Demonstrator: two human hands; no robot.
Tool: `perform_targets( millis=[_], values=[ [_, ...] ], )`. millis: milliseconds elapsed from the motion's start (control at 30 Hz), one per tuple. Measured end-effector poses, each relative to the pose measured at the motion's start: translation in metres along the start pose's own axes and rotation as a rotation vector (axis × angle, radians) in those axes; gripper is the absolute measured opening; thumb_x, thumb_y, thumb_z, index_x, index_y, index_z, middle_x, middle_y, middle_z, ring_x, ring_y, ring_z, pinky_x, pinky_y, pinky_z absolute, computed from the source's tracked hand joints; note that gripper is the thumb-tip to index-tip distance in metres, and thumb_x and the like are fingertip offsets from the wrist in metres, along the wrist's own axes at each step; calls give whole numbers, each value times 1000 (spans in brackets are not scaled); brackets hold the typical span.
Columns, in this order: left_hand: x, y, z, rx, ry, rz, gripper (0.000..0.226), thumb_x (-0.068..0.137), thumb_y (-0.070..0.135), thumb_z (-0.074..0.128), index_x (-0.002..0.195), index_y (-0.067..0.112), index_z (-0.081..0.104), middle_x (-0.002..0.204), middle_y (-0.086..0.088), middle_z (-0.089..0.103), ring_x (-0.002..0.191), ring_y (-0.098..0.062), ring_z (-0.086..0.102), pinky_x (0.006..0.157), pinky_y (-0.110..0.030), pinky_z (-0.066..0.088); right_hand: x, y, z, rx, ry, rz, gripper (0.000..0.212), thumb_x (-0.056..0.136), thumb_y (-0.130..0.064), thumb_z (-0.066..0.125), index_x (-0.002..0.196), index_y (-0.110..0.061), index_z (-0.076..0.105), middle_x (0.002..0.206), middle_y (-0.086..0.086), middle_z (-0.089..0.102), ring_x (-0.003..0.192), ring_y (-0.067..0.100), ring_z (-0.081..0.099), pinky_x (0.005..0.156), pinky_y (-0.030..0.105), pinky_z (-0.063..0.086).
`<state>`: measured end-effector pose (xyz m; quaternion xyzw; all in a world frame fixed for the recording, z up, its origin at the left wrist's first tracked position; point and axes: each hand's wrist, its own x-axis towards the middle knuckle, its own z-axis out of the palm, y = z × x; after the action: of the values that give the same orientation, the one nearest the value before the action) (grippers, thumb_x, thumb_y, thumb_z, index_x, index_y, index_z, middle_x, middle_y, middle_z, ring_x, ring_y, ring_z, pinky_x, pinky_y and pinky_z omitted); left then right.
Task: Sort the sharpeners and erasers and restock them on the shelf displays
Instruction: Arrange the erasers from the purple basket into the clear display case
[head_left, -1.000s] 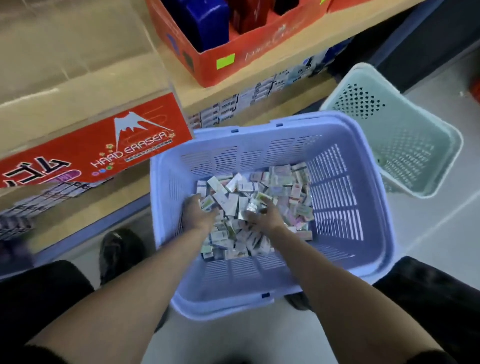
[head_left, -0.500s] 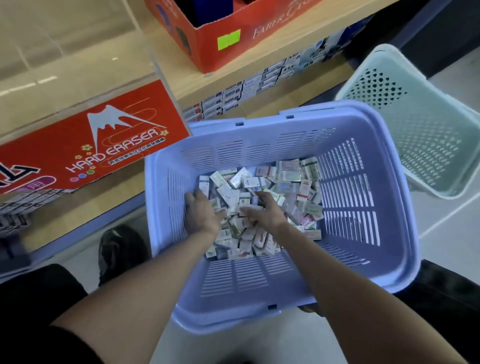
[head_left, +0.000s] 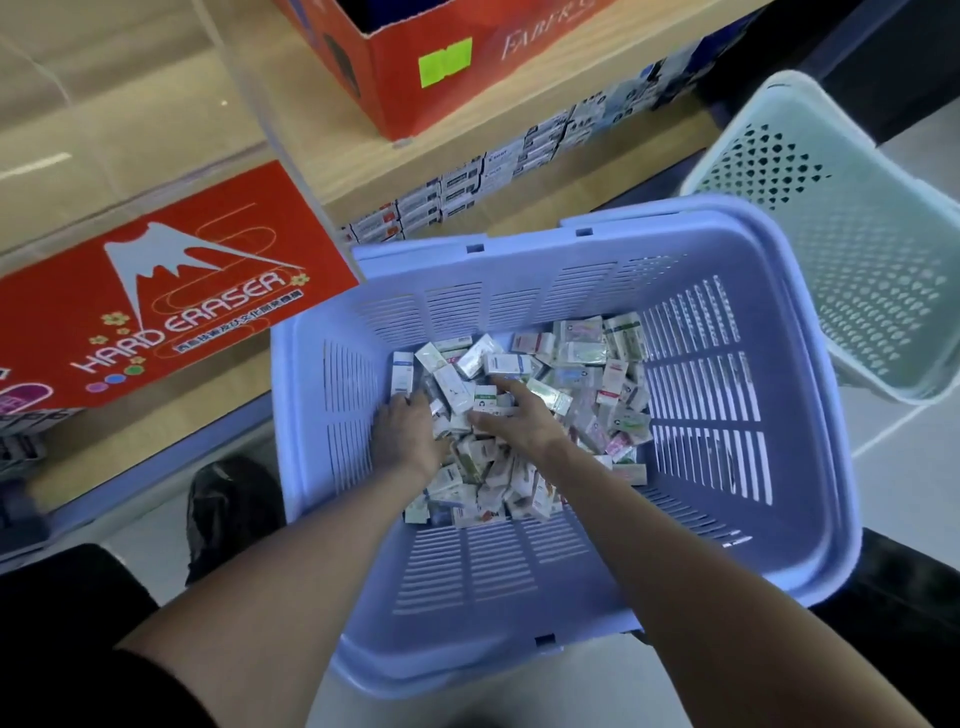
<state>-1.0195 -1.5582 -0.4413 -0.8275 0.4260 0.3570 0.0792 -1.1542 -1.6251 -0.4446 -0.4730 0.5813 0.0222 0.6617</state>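
Observation:
A lavender plastic basket (head_left: 727, 519) stands on the floor in front of me. A loose pile of small boxed erasers (head_left: 587, 364) covers its bottom. Both my hands are down in that pile. My left hand (head_left: 408, 436) is at the pile's left side, its fingers curled down around small boxes just below a white box (head_left: 402, 374). My right hand (head_left: 519, 415) lies beside it on top of the boxes, fingers stretched out and spread, thumb next to a green-labelled box (head_left: 485, 401). What lies under either palm is hidden.
A pale green basket (head_left: 857, 249) stands at the right, touching the lavender one. A clear bin with a red "Hard Eraser" sign (head_left: 171, 312) sits on the wooden shelf at left, a red carton (head_left: 441, 62) above. Rows of small boxes (head_left: 467, 182) line the lower shelf. My shoe (head_left: 228, 509) is at left.
Both hands have shifted a little further up through the pile, stirring the boxes. The view has tilted down and closer to the basket.

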Motion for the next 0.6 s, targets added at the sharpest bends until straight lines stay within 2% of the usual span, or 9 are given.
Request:
perform_targets(
  millis=[67, 133, 200, 300, 367, 467, 533, 600],
  values=[
    [-1, 0, -2, -52, -27, -41, 61, 84, 27, 69, 134, 5, 40, 128, -18, 45, 119, -33, 45, 96, -37, 40, 3, -3, 3, 33, 5, 20, 59, 78, -25, 77, 129, -26, 47, 125, 1, 52, 85, 13, 60, 68, 21, 48],
    [-2, 0, -2, -97, -3, -64, 53, 85, 20, 69, 129, 4, 46, 125, -18, 43, 116, -32, 46, 93, -35, 40, 3, -5, 6, 52, 6, 28, 51, 75, -20, 79, 117, -25, 50, 119, 8, 57, 83, 15, 60, 70, 22, 49],
    [-6, -1, 3, -84, 6, -35, 49, 86, 12, 68, 129, 6, 45, 123, -17, 42, 111, -30, 49, 88, -32, 42, 0, -6, 8, 87, -2, 24, 46, 76, -14, 78, 110, -23, 49, 103, 7, 59, 73, 14, 58, 58, 16, 47],
    [-9, 0, 5, -80, 5, -10, 48, 91, 8, 58, 132, 5, 35, 116, -17, 56, 99, -30, 60, 68, -32, 43, -8, -3, 8, 169, -8, 42, 44, 78, -8, 75, 110, -21, 48, 81, 3, 61, 58, 15, 55, 48, 22, 46],
    [-13, 1, -2, -112, 68, -56, 36, 93, 8, 53, 125, 1, 37, 108, -18, 61, 94, -33, 62, 63, -35, 41, -13, 0, 4, 218, -6, 53, 48, 79, -6, 74, 116, -18, 46, 85, 6, 62, 63, 17, 59, 53, 26, 50],
    [-23, 5, -21, -261, 151, -137, 33, 92, 9, 55, 120, 1, 40, 103, -20, 60, 91, -36, 61, 69, -39, 45, -24, -2, -4, 297, -8, 69, 52, 78, -6, 74, 120, -19, 45, 110, 17, 62, 84, 27, 64, 75, 39, 55],
    [-32, 8, -29, -354, 154, -141, 27, 92, 10, 55, 112, 4, 38, 89, -14, 54, 70, -22, 54, 55, -28, 41, -34, -8, -9, 364, -18, 81, 47, 79, -1, 71, 113, -21, 46, 112, 20, 63, 87, 29, 64, 76, 41, 55],
    [-41, 12, -35, -468, 136, -130, 26, 92, 14, 56, 106, 8, 35, 80, -6, 45, 58, -10, 39, 41, -17, 27, -44, -14, -13, 368, -29, 76, 48, 79, 2, 70, 116, -18, 46, 104, 17, 65, 81, 27, 64, 69, 37, 55]
  ],
)
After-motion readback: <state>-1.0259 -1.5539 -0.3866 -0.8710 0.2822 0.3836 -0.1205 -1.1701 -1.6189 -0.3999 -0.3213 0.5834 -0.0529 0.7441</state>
